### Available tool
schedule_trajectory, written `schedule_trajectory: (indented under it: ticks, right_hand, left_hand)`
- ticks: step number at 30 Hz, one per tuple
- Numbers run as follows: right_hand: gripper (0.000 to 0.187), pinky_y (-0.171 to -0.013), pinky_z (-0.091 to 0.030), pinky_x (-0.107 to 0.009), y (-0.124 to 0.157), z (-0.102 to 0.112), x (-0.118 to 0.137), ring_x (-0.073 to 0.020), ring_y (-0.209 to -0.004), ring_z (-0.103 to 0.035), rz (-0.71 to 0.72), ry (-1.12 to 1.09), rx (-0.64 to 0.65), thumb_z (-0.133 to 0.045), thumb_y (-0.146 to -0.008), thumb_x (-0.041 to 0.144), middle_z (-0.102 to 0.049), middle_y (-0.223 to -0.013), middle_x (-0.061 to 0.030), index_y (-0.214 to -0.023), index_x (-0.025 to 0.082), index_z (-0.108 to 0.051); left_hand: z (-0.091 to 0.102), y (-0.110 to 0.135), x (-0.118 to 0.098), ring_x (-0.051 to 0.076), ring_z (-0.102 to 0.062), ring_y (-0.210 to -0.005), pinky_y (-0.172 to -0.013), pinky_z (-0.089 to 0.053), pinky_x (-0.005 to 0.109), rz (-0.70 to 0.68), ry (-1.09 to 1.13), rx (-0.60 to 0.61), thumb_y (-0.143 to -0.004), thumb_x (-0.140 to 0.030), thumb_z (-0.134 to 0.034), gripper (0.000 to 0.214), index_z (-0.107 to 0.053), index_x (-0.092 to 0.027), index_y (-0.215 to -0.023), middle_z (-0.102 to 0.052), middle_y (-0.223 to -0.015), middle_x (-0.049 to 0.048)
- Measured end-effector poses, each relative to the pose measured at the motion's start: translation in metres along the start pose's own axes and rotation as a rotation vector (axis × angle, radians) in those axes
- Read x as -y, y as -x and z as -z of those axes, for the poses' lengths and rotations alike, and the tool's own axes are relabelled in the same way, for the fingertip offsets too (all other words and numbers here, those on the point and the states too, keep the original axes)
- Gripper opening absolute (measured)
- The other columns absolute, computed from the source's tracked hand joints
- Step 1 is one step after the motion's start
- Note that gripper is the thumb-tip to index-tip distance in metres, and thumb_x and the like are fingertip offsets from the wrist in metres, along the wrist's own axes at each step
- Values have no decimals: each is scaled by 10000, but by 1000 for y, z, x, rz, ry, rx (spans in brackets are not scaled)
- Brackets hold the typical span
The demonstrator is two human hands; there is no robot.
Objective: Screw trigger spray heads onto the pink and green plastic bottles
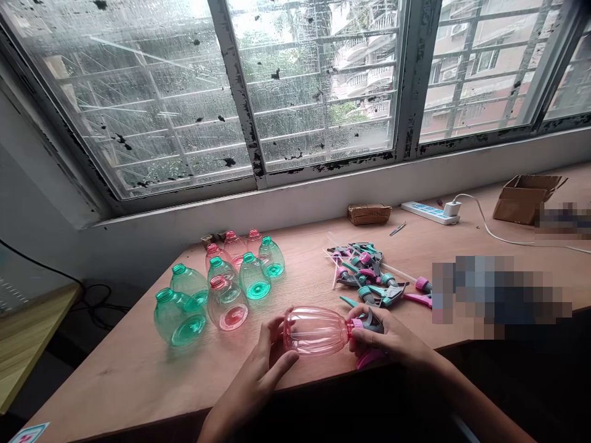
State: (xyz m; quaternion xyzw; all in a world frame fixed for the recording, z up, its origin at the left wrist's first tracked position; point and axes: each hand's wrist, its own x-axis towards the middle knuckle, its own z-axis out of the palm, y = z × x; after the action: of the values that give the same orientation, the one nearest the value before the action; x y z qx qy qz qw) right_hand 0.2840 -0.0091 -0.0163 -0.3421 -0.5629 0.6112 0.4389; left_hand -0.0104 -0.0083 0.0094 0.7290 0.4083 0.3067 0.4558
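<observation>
A clear pink ribbed bottle (316,332) lies sideways above the table's front edge, its neck to the right. My left hand (263,363) is curled round its base, thumb below and fingers behind. My right hand (385,335) grips a pink and grey trigger spray head (364,326) at the bottle's neck; whether it is threaded on cannot be seen. Just behind my right hand lies a pile of pink, green and grey spray heads (364,267) with thin clear tubes. Several open-necked green bottles (256,280) and pink bottles (226,304) stand to the left.
The wooden table (124,369) runs along a window wall. Toward the back are a brown wrapped packet (369,214), tweezers-like metal tool (398,229), power strip (427,213) with a white plug and cable, and an open cardboard box (519,200). Blurred patches cover the right side.
</observation>
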Motion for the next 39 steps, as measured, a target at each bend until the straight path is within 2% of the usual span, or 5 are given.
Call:
schedule_trajectory:
  ticks: [5,20,25,29,39]
  right_hand:
    - [384,-719,-524,-331,1,-2,4,-193,-737,-679,-5,-5,-1,-750,-851,464,-728,-797,-42,-1010,173,-554]
    - [396,-713,-521,-309,2,0,3,-194,-734,-686,2,6,-18,-751,-846,485,-739,-789,-34,-1011,178,-563]
    - [377,-709,-523,-312,0,2,-2,-202,-737,-693,12,17,-19,-743,-857,476,-744,-793,-41,-1005,178,-567]
    - [359,-714,-520,-311,-1,4,-4,-200,-741,-694,20,24,-4,-733,-873,460,-749,-797,-44,-1016,175,-566]
    - [381,-724,-517,-329,1,0,2,-208,-746,-691,-3,12,-9,-744,-856,466,-742,-792,-46,-1021,173,-565]
  left_hand:
    - [1,1,1,288,-405,-1439,-1220,-310,493,-17,9,-5,-981,-382,-568,375,-417,-276,-1307,-360,-1602,89]
    - [2,-2,-7,281,-200,-1527,-1223,-262,487,-142,-38,27,-918,-249,-656,96,-562,-240,-938,-222,-1662,57]
    - [3,-1,-8,315,-252,-1508,-1175,-362,473,-82,92,64,-909,-338,-675,215,-594,-247,-1086,-167,-1676,60]
    - [4,-2,-7,324,-242,-1509,-1189,-306,520,-99,80,34,-968,-412,-566,193,-588,-221,-949,-280,-1639,105]
    - [4,0,-2,341,-294,-1487,-1160,-366,523,-70,150,16,-940,-324,-648,174,-512,-246,-1016,-323,-1605,109]
